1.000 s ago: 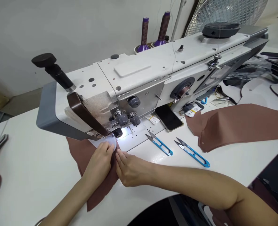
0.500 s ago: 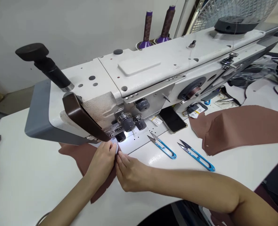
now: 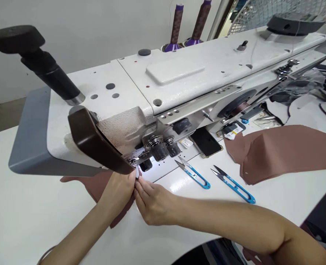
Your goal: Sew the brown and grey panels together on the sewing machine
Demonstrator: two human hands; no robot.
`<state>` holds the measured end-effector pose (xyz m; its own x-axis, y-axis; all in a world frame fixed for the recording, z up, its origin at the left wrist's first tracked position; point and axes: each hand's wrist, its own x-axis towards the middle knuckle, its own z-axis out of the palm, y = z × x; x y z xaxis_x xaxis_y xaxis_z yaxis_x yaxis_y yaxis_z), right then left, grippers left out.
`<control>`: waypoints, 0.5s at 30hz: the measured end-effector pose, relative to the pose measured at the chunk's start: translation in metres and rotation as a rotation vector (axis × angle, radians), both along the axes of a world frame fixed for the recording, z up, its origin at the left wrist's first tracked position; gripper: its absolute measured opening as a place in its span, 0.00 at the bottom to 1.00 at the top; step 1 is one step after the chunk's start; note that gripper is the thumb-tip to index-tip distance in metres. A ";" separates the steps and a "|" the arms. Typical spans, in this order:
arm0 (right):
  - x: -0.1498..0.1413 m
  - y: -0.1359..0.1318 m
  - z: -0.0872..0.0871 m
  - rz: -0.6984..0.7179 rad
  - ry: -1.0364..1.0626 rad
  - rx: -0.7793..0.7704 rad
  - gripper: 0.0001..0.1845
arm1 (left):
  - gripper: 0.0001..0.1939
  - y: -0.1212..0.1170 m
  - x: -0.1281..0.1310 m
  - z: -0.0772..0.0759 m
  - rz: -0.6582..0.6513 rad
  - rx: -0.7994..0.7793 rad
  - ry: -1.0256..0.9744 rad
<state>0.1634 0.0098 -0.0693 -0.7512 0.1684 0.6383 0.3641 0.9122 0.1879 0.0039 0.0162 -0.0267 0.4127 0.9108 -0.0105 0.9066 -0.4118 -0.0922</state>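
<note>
Under the head of a white sewing machine (image 3: 176,70), my left hand (image 3: 121,187) is closed on a brown leather-like piece (image 3: 96,186). Its fingertips are partly hidden behind the dark brown lever (image 3: 96,141). My right hand (image 3: 156,204) meets it, thumb and fingers pinched at the edge of the same piece. A narrow pale blue-white strip (image 3: 137,172) shows between the two hands, right by the lever's tip. The needle and the front of the piece are hidden by the machine head.
Two blue thread snips (image 3: 197,176) (image 3: 236,187) lie right of the hands. Behind them are a phone (image 3: 206,142) and a small white label (image 3: 186,143). Another brown piece (image 3: 287,152) lies on the white table (image 3: 196,224) at right. Thread cones (image 3: 176,29) stand behind the machine.
My view has moved closer to the machine head. The pale piece, seen wider before, now shows only as a narrow strip. Both hands keep their hold close together.
</note>
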 end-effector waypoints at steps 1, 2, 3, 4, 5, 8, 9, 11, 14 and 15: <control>0.000 0.000 0.000 -0.005 -0.003 -0.017 0.14 | 0.14 0.000 -0.001 -0.001 -0.001 -0.002 0.012; 0.000 0.001 -0.001 -0.007 -0.015 -0.031 0.15 | 0.15 0.000 -0.002 -0.001 -0.004 -0.006 0.026; 0.000 0.001 -0.001 -0.008 -0.035 -0.044 0.16 | 0.15 0.001 -0.003 -0.002 -0.009 -0.010 0.040; 0.000 0.001 -0.002 -0.007 -0.057 -0.054 0.17 | 0.15 0.002 -0.005 -0.003 -0.016 -0.018 0.056; -0.001 0.001 -0.003 -0.005 -0.078 -0.063 0.17 | 0.15 0.003 -0.006 -0.003 -0.024 -0.029 0.069; -0.002 0.002 -0.007 0.001 -0.118 -0.097 0.19 | 0.15 0.005 -0.010 -0.007 -0.043 -0.087 0.081; -0.002 0.002 -0.007 0.003 -0.128 -0.108 0.19 | 0.14 0.005 -0.012 -0.009 -0.045 -0.106 0.073; -0.004 0.003 -0.007 0.001 -0.159 -0.130 0.20 | 0.12 0.004 -0.016 -0.013 -0.035 -0.131 0.045; -0.005 0.005 -0.004 -0.013 -0.230 -0.173 0.22 | 0.10 0.003 -0.023 -0.018 -0.021 -0.137 0.013; -0.005 0.005 -0.003 -0.018 -0.252 -0.191 0.22 | 0.10 0.003 -0.024 -0.019 -0.020 -0.133 0.008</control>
<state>0.1584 0.0151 -0.0723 -0.8776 0.2820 0.3876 0.3443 0.9335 0.1005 -0.0206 0.0196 -0.0458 0.4305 0.8926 -0.1340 0.8974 -0.4392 -0.0425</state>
